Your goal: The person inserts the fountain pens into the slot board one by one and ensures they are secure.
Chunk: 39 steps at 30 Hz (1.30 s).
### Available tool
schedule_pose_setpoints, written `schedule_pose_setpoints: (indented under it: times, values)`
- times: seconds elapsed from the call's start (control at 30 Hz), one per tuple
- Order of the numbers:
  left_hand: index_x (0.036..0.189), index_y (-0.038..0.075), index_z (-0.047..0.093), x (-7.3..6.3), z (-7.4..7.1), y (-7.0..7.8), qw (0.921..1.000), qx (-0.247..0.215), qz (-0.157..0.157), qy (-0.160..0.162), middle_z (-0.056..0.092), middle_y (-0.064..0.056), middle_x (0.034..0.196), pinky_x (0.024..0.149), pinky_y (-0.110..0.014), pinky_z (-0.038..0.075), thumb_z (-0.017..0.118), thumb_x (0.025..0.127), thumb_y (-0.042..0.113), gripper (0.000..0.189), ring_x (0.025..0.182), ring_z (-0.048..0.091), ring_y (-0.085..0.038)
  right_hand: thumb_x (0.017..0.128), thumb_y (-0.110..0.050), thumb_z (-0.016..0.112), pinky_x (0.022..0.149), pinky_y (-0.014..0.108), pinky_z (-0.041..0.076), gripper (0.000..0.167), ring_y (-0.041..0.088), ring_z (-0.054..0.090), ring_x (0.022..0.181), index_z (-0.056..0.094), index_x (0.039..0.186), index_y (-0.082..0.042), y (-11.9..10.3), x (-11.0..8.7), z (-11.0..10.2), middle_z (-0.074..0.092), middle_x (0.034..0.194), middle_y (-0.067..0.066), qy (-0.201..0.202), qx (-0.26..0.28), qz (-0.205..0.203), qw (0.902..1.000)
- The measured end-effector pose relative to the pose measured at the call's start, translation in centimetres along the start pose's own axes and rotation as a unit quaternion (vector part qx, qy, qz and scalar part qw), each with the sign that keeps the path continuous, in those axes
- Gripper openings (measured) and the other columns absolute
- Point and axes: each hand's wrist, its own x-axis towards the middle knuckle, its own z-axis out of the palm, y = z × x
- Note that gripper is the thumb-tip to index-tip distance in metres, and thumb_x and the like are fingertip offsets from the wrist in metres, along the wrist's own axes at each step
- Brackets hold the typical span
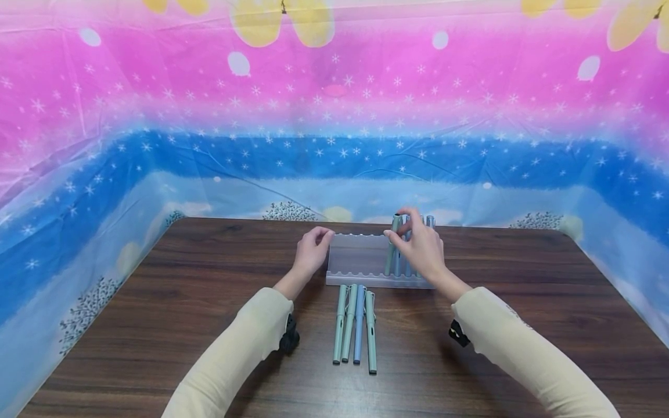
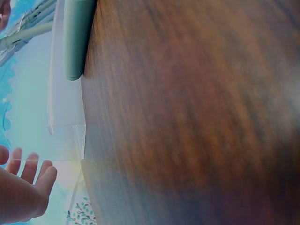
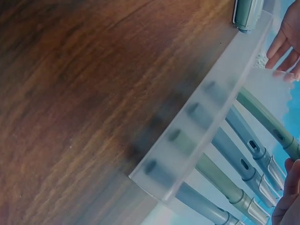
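Observation:
A translucent pen rack stands at the far middle of the table, with a scalloped top edge and a notched front ledge. My left hand pinches its upper left corner; in the left wrist view some fingertips show at the panel's edge. My right hand grips a green pen near its capped upper end, its lower end at the rack's ledge. Right beside it, several blue and green pens lean in the rack's right part, partly hidden by my right hand in the head view.
In front of the rack, three green pens and a blue pen lie side by side on the brown wooden table. A patterned cloth backdrop surrounds the table's back and sides.

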Motion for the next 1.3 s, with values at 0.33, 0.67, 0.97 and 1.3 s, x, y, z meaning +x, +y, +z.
schedule_pose_setpoints:
  times: [0.33, 0.67, 0.97, 1.3]
  values:
    - [0.100, 0.004, 0.060, 0.0, 0.1, 0.0, 1.0000, -0.004, -0.003, -0.001, 0.060, -0.009, 0.100, 0.083, -0.036, 0.040, 0.050, 0.091, 0.021, 0.022, 0.094, 0.053, -0.023, 0.082, -0.031, 0.062, 0.034, 0.029, 0.030, 0.044, 0.009, 0.040, 0.041, 0.044, 0.119, -0.014, -0.1, -0.2, 0.1, 0.061, 0.076, -0.002, -0.020, 0.000, 0.003, 0.9998]
    - [0.101, 0.003, 0.060, 0.0, 0.0, 0.0, 1.0000, -0.004, 0.002, -0.003, 0.060, -0.010, 0.101, 0.083, -0.037, 0.040, 0.049, 0.091, 0.021, 0.023, 0.096, 0.053, -0.024, 0.082, -0.030, 0.062, 0.034, 0.028, 0.029, 0.044, 0.007, 0.039, 0.040, 0.044, 0.119, -0.014, -0.1, -0.4, 0.2, 0.061, 0.076, -0.001, -0.030, 0.001, -0.001, 0.9996]
    - [0.101, 0.004, 0.060, -0.1, -0.1, 0.1, 1.0000, -0.001, -0.003, -0.005, 0.060, -0.010, 0.102, 0.083, -0.036, 0.040, 0.049, 0.091, 0.022, 0.023, 0.097, 0.053, -0.023, 0.083, -0.032, 0.061, 0.034, 0.028, 0.030, 0.051, 0.009, 0.042, 0.043, 0.040, 0.127, -0.019, 0.2, -0.3, -0.2, 0.059, 0.073, -0.003, -0.083, -0.039, 0.008, 0.9958]
    - [0.101, 0.003, 0.060, -0.1, 0.0, 0.1, 1.0000, -0.002, -0.001, -0.006, 0.060, -0.010, 0.102, 0.084, -0.036, 0.040, 0.049, 0.091, 0.021, 0.023, 0.097, 0.052, -0.023, 0.083, -0.029, 0.061, 0.037, 0.028, 0.032, 0.057, 0.012, 0.043, 0.046, 0.035, 0.134, -0.021, 0.9, 0.4, -1.0, 0.051, 0.066, -0.005, -0.154, -0.051, 0.020, 0.9866]
